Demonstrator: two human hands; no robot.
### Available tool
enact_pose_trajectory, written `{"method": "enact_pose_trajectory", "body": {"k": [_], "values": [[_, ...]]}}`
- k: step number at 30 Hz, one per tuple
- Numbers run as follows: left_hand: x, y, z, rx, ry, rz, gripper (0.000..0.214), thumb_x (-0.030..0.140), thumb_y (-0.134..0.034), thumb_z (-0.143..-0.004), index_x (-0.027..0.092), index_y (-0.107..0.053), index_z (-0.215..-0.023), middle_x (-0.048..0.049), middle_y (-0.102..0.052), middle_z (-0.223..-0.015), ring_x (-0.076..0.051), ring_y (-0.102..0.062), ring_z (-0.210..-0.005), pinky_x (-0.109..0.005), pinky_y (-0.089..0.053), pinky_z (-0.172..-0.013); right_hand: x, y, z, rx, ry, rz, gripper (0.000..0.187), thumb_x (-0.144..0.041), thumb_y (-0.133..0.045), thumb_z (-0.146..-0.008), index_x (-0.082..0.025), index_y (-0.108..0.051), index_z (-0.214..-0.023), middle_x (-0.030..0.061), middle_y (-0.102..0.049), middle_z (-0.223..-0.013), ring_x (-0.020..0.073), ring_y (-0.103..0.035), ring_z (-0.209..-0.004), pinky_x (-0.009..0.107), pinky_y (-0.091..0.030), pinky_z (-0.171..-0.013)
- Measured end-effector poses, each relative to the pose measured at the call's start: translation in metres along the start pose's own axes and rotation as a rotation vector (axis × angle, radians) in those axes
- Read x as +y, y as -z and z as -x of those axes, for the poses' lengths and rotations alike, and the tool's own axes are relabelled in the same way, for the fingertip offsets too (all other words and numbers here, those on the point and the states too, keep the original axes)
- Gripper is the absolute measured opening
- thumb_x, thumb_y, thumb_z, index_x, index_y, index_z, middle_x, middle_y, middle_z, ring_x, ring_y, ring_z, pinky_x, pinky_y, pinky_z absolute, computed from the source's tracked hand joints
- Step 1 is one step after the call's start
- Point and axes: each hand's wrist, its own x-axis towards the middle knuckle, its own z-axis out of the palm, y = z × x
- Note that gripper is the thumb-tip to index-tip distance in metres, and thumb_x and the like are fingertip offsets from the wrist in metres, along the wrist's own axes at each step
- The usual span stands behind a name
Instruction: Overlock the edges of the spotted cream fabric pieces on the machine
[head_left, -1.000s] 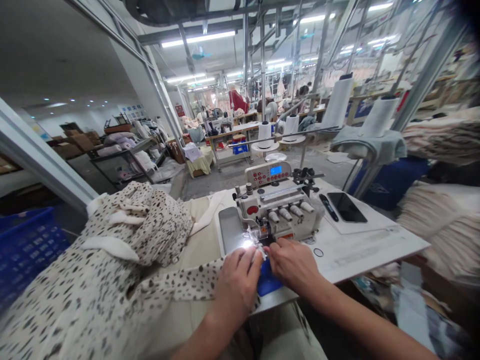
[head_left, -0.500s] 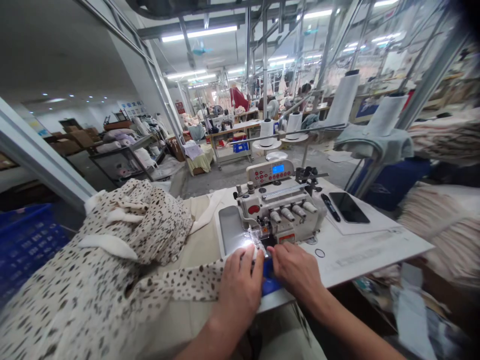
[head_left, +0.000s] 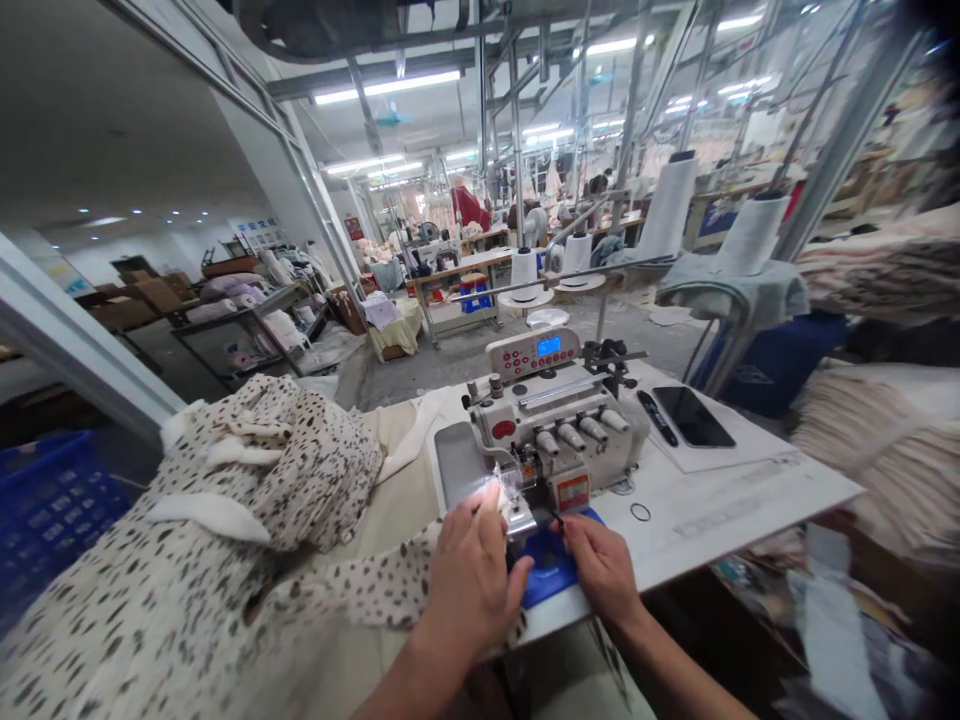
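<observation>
Where the spotted fabric [head_left: 202, 570] runs from its heap to the sewing machine [head_left: 555, 420], the left hand [head_left: 472, 575] lies unclenched over it — presumably to steady it — while the right hand [head_left: 596, 565] pinches a small dark thing [head_left: 557, 520].

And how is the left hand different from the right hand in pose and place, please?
The left hand lies spread over the spotted fabric, while the right hand is curled, with a small dark item at its fingertips. The left hand's fingers reach the lit sewing area; the right hand is beside the blue surface. Both are bare and near the sewing machine.
</observation>
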Motion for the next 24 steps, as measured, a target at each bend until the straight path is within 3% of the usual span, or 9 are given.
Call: {"method": "enact_pose_trajectory", "body": {"k": [4,7,10,14,18,21,24], "values": [[-0.014,0.009,-0.023,-0.040,0.045,-0.017,0.044,0.043,-0.072,-0.082,0.015,-0.056,-0.111,-0.0132,-0.063,-0.110,-0.032,-0.054,-0.110,-0.051,-0.045,-0.095,-0.001,0.002,0.003,-0.043,0.021,-0.033,0.043,-0.043,-0.043,-0.100,-0.019,-0.073,-0.079,0.0047,-0.070,-0.071,0.0192,-0.065,-0.065,0.028,-0.051,-0.063],[-0.023,0.016,-0.033,-0.068,0.073,-0.005,0.039,0.041,-0.065,-0.089,0.015,-0.055,-0.116,-0.0122,-0.064,-0.112,-0.029,-0.055,-0.109,-0.048,-0.044,-0.094,-0.001,0.004,0.005,-0.089,0.069,-0.051,0.038,-0.040,-0.045,-0.100,-0.019,-0.071,-0.084,0.0058,-0.072,-0.079,0.0203,-0.067,-0.073,0.029,-0.052,-0.069],[-0.028,0.021,-0.028,-0.042,0.104,0.000,0.033,0.028,-0.052,-0.096,0.015,-0.053,-0.126,-0.0098,-0.066,-0.108,-0.026,-0.057,-0.102,-0.043,-0.047,-0.090,-0.001,0.005,0.006,-0.118,0.111,-0.058,0.034,-0.046,-0.049,-0.096,-0.019,-0.065,-0.085,0.0032,-0.067,-0.075,0.0193,-0.063,-0.068,0.029,-0.050,-0.064],[-0.030,0.025,-0.011,0.020,0.137,0.004,0.032,0.017,-0.047,-0.096,0.018,-0.054,-0.127,-0.0079,-0.067,-0.106,-0.023,-0.057,-0.094,-0.038,-0.049,-0.084,-0.006,0.001,0.007,-0.138,0.167,0.015,0.034,-0.045,-0.058,-0.091,-0.021,-0.052,-0.068,-0.0036,-0.050,-0.058,0.0139,-0.048,-0.052,0.025,-0.040,-0.051],[-0.028,0.028,-0.004,0.068,0.171,-0.010,0.025,0.017,-0.054,-0.092,0.018,-0.059,-0.116,-0.0083,-0.066,-0.111,-0.025,-0.057,-0.101,-0.040,-0.048,-0.090,-0.024,-0.011,0.012,-0.218,0.222,-0.027,0.025,-0.038,-0.057,-0.094,-0.020,-0.064,-0.078,0.0027,-0.065,-0.071,0.0170,-0.060,-0.063,0.027,-0.048,-0.060],[-0.021,0.032,-0.003,0.025,0.198,-0.019,0.018,0.019,-0.052,-0.094,0.020,-0.062,-0.109,-0.0065,-0.065,-0.100,-0.023,-0.060,-0.094,-0.037,-0.050,-0.083,-0.041,-0.022,0.015,-0.253,0.102,-0.133,0.023,-0.040,-0.060,-0.092,-0.020,-0.072,-0.095,0.0075,-0.075,-0.088,0.0220,-0.069,-0.079,0.031,-0.053,-0.073],[-0.009,0.032,0.003,-0.064,0.197,0.021,0.014,0.020,-0.052,-0.094,0.021,-0.064,-0.099,-0.0045,-0.064,-0.090,-0.021,-0.062,-0.084,-0.033,-0.049,-0.074,-0.052,-0.030,0.016,-0.294,-0.120,-0.318,0.029,-0.046,-0.066,-0.088,-0.018,-0.073,-0.089,0.0056,-0.075,-0.081,0.0221,-0.068,-0.075,0.030,-0.053,-0.070]]}}
